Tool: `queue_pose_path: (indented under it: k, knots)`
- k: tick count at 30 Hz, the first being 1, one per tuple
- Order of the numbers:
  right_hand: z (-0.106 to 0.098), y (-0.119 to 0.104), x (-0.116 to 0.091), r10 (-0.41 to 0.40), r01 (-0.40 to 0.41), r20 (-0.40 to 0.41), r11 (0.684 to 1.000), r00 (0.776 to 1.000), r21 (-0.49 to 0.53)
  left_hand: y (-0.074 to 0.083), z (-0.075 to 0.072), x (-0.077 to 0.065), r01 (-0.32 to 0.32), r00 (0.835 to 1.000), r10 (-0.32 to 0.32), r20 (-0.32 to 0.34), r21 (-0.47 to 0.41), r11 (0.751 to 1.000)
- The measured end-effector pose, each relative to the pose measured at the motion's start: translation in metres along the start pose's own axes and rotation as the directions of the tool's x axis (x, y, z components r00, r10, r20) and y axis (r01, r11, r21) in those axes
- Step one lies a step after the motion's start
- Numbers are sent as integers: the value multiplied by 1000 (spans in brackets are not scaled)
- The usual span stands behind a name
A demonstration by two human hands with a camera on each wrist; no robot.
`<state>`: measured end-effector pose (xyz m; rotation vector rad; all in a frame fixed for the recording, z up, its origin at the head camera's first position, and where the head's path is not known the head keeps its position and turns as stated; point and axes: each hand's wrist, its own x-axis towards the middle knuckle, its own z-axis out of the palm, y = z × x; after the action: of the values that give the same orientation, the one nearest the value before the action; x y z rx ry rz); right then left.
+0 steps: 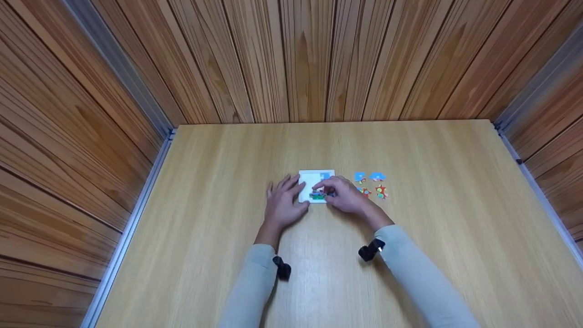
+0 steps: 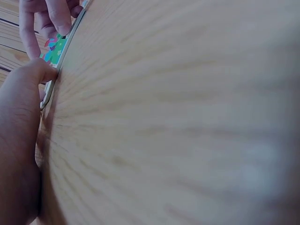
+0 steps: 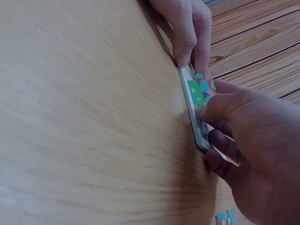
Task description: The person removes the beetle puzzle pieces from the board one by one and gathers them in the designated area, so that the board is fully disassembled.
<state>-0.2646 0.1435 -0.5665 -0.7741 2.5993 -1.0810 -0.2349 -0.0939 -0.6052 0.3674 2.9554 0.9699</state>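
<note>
A small white puzzle tray (image 1: 306, 178) lies on the table, with colourful jigsaw pieces (image 1: 317, 197) along its near side and a light-blue piece (image 1: 325, 175) at its far right. My left hand (image 1: 283, 207) rests at the tray's left edge, fingers fairly straight; its thumb (image 2: 44, 71) touches the near rim. My right hand (image 1: 345, 195) is over the tray's right half with bent fingers. Its thumb (image 3: 220, 107) touches down beside green puzzle pieces (image 3: 199, 91). Whether a piece is pinched between thumb and fingers is hidden.
Several loose jigsaw pieces lie right of the tray, among them a blue one (image 1: 377, 176) and a red one (image 1: 381, 192). The wooden table (image 1: 218, 182) is bordered by plank walls (image 1: 305, 59) and metal rails (image 1: 136, 214).
</note>
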Motion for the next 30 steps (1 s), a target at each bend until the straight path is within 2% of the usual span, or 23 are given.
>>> queue_pose_path:
  k: [19, 30]
  knots:
    - [-1, 3, -4, 51, -50, -24, 998, 998, 28, 0, -1, 0, 5, 1000, -5, 3, -6, 1000]
    - [-6, 0, -4, 71, -61, -72, 989, 995, 133, 2, 0, 0, 30, 999, -30, 20, 12, 999]
